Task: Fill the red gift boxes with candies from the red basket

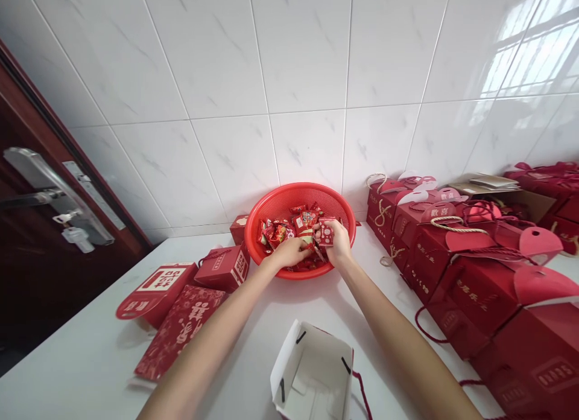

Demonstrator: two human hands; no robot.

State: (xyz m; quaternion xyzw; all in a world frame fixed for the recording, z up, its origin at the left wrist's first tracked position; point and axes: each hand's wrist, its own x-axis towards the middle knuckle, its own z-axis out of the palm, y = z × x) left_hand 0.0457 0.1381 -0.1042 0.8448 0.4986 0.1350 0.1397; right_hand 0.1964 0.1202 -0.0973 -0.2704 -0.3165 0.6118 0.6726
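Note:
Both my hands reach into a red plastic basket (299, 189) heaped with red candy packets (307, 219). My right hand (339, 242) is closed around a small red packet with pale spots (326, 233) at the basket's right side. Among the packets at the middle, my left hand (292, 251) has its fingers bent together; what lies under the fingertips is hidden. In front of the basket, between my forearms, stands a gift box (312, 372) with its top open, white inside, and a dark red cord hanging at its right.
Several red gift boxes (470, 281) with cord handles line the right side. At left lie a flat red bag (181, 329), a red box with a rounded flap (158, 290) and another red box (224, 267). A tiled wall (307, 148) rises behind; a door (54, 227) is at far left.

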